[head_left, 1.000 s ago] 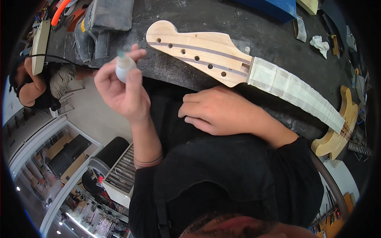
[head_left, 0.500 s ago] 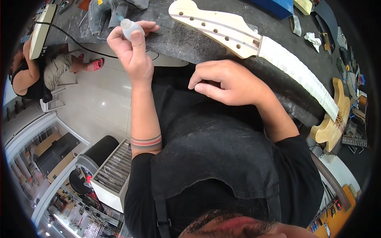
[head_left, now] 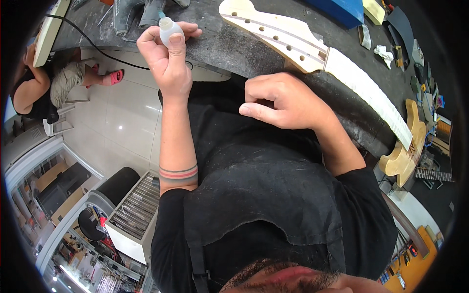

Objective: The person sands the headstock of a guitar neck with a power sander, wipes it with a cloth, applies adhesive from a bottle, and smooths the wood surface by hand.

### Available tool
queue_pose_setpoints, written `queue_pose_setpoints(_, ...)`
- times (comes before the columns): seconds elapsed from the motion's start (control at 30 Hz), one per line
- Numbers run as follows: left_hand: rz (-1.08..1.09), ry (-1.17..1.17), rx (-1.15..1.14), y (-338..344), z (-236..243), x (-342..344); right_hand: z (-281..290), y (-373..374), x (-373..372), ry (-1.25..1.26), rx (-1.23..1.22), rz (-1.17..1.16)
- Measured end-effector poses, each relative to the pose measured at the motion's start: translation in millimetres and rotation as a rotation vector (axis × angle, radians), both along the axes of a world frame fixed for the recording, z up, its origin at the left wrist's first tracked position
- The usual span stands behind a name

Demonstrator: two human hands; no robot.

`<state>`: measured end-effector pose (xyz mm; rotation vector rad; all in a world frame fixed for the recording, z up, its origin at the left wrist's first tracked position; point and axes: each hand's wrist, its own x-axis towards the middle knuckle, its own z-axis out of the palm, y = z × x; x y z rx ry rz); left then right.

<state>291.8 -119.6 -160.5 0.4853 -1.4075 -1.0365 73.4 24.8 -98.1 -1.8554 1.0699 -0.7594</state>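
Observation:
My left hand (head_left: 168, 63) is raised at the bench's near edge, its thumb and fingers closed round a small translucent white squeeze bottle (head_left: 171, 33). The bottle stands nearly upright, its neck pointing away from me, with a thin bluish tip at the end. My right hand (head_left: 290, 100) hovers in front of my apron by the bench edge, fingers curled in and thumb close to the index finger. Whatever it may hold is hidden. Just beyond it lies a guitar neck (head_left: 364, 85) with white tape along the fingerboard. Its pale wooden headstock (head_left: 271, 33) has several round holes.
The dark workbench (head_left: 210, 46) carries grey tools (head_left: 129, 17), a blue box (head_left: 339, 9) and crumpled white paper (head_left: 384, 54). A wooden guitar body (head_left: 403, 158) sits at the right. A black cable (head_left: 93, 49) hangs at the left, where another person (head_left: 36, 90) sits.
The view has shifted slightly, so the bench things appear displaced. My right index finger has drawn back a little from over the thumb. My left hand keeps its hold on the squeeze bottle.

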Motion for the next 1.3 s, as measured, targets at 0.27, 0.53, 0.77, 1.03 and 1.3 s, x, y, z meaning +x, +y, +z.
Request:
queue_pose_setpoints(0.27, 0.012, 0.011, 0.101, 5.2, 0.5, 3.4, 4.9, -9.1, -10.3, -0.059, 0.097, 0.113)
queue_pose_setpoints(0.53, 0.047, 0.024, 0.159, 5.5, 14.7, 5.3, 3.3, -8.0, -4.1, -0.077, -0.007, 0.09)
queue_pose_setpoints(0.77, -0.172, -0.027, 0.179, -41.2, 140.6, -37.5, 0.9, -2.8, -7.5, -0.063, -0.065, 0.07)
queue_pose_setpoints(1.03, -0.353, -0.808, 0.337, -128.6, 162.7, -159.0, -2.8, 1.7, -9.1, -0.058, -0.088, 0.09)
queue_pose_setpoints(1.3, -0.448, -1.064, 0.11, -204.6, 88.9, -181.6, 84.6, 89.5, -78.6, -0.139, -0.318, -0.056)
